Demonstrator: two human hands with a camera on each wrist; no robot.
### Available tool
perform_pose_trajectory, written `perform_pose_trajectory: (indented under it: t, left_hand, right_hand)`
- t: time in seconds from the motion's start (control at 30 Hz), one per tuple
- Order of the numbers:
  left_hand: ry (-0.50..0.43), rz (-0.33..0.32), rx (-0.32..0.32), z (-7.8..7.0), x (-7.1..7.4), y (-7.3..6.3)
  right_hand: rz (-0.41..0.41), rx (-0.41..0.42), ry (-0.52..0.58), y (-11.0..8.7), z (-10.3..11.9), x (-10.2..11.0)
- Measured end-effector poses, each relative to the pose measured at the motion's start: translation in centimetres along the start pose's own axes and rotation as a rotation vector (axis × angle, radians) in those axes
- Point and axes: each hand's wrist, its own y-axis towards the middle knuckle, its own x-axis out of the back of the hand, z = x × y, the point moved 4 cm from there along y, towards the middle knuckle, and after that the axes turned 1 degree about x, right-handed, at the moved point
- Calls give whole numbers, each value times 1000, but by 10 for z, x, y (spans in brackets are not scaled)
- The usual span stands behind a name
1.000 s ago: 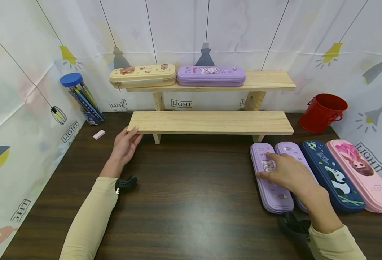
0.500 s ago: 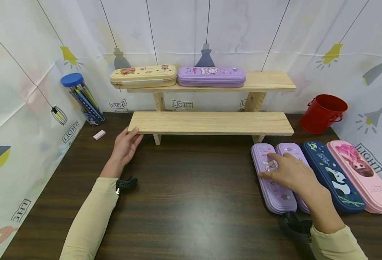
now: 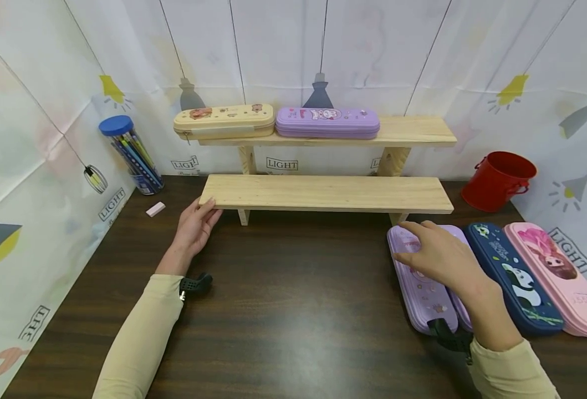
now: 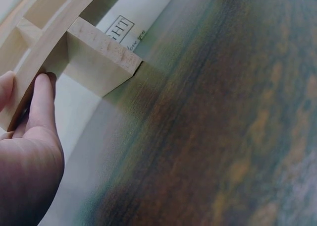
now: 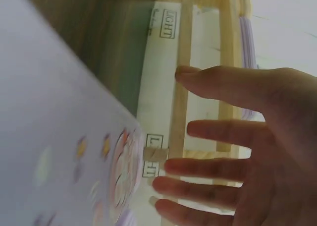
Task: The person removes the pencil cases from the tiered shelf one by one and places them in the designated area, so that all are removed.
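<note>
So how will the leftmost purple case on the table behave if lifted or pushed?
The purple case probably stays stiff, since its rounded edges look smooth and molded. Lying flat on its broad side, it seems unlikely to roll or tip.

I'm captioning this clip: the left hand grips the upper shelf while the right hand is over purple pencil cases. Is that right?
The shelf is wrong: in the head view, the left hand grips the lower shelf, while the right hand is over purple pencil cases.
</note>
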Motion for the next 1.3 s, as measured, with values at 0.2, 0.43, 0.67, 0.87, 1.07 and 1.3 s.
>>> perform_pose_trajectory:
  t: [0.2, 0.43, 0.67, 0.87, 1.07, 1.3]
  left_hand:
    - [23, -3, -4, -1, 2, 0]
    - [2, -13, -10, -2, 4, -1]
    - [-11, -4, -12, -2, 4, -1]
    - [-6, -9, -20, -3, 5, 1]
    - [-1, -17, -34, -3, 3, 3]
    - [-5, -25, -29, 1, 3, 4]
  right_hand:
    - [-87, 84, 16, 16, 23, 12]
    - [-171, 146, -16, 38, 55, 31]
    - [-280, 231, -38, 62, 79, 48]
    - [-381, 300, -42, 86, 93, 65]
    - [-486, 391, -22, 106, 107, 83]
    - [-521, 428, -72, 132, 116, 93]
